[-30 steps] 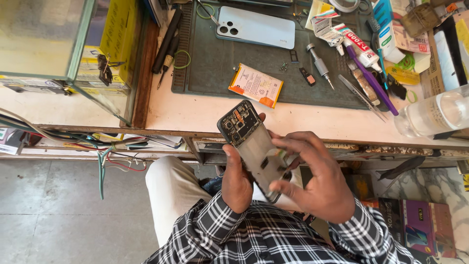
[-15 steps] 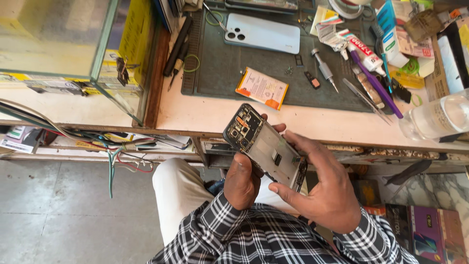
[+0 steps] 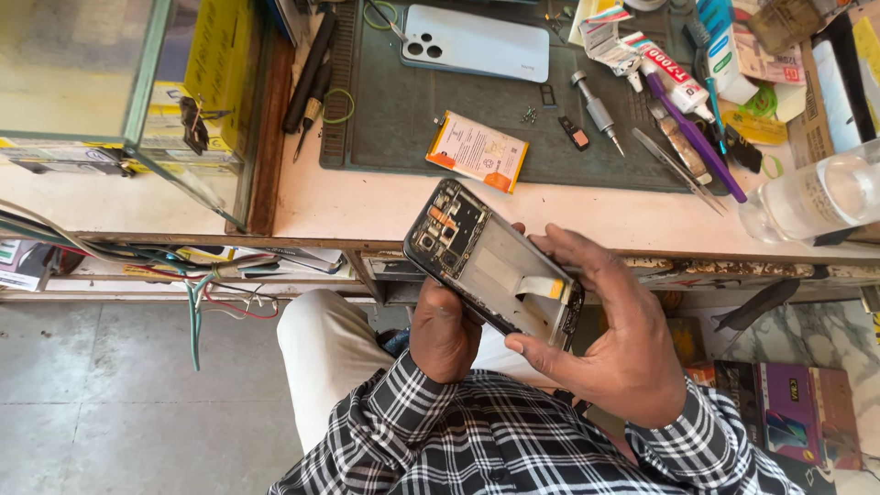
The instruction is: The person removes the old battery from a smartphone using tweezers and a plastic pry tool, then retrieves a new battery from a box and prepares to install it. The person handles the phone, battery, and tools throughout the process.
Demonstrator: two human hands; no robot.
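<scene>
Hands (image 3: 605,339) cupped, gripping opened phone (image 3: 490,266) tilted

Opened phone (image 3: 490,266) – black frame, grey inside; back cover (image 3: 477,42) pale blue; battery (image 3: 477,151) orange-white; mat (image 3: 412,110) dark green; sleeves (image 3: 513,440) black-white plaid.

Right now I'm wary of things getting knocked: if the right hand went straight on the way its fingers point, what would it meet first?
The right hand points up-left across the opened phone it holds. Beyond that, probably the orange battery on the green mat, though depth is unclear.
</scene>
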